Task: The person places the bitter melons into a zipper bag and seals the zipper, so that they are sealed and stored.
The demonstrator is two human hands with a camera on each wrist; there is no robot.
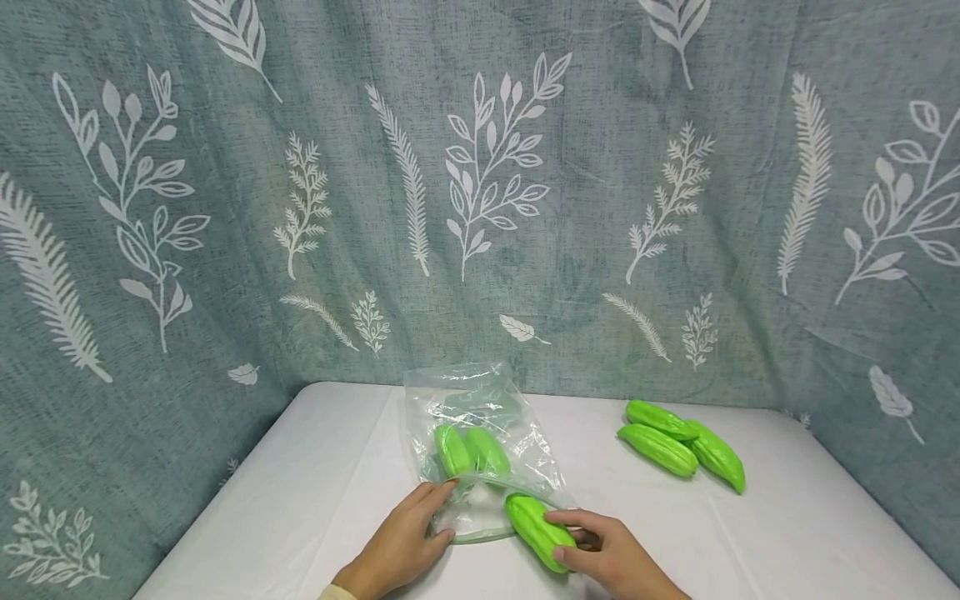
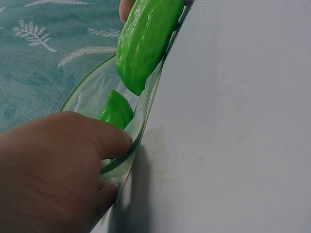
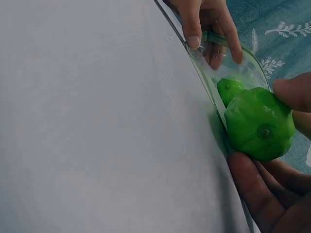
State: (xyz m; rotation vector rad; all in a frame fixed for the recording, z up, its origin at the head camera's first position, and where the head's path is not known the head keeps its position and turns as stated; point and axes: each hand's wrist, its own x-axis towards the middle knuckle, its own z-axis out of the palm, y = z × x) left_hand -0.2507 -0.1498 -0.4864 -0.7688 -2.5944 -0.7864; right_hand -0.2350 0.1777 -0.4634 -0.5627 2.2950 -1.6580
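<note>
A clear zip bag [image 1: 480, 392] lies on the table with two green ridged vegetables [image 1: 453, 451] inside. At its near edge the mouth gapes, and my left hand [image 1: 405, 537] pinches the rim at the left side, thumb and fingers on the plastic [image 2: 53, 165]. My right hand [image 1: 611, 554] grips another green vegetable [image 1: 542, 533] between thumb and fingers, its far end at the bag's mouth. In the right wrist view the blunt end of that vegetable [image 3: 262, 127] faces the camera, with one inside the bag [image 3: 229, 90] beyond it.
Three more green vegetables [image 1: 658, 450] lie together at the back right of the white table [image 1: 300, 492]. A blue-green curtain [image 1: 570, 333] with white leaf patterns hangs behind and at both sides.
</note>
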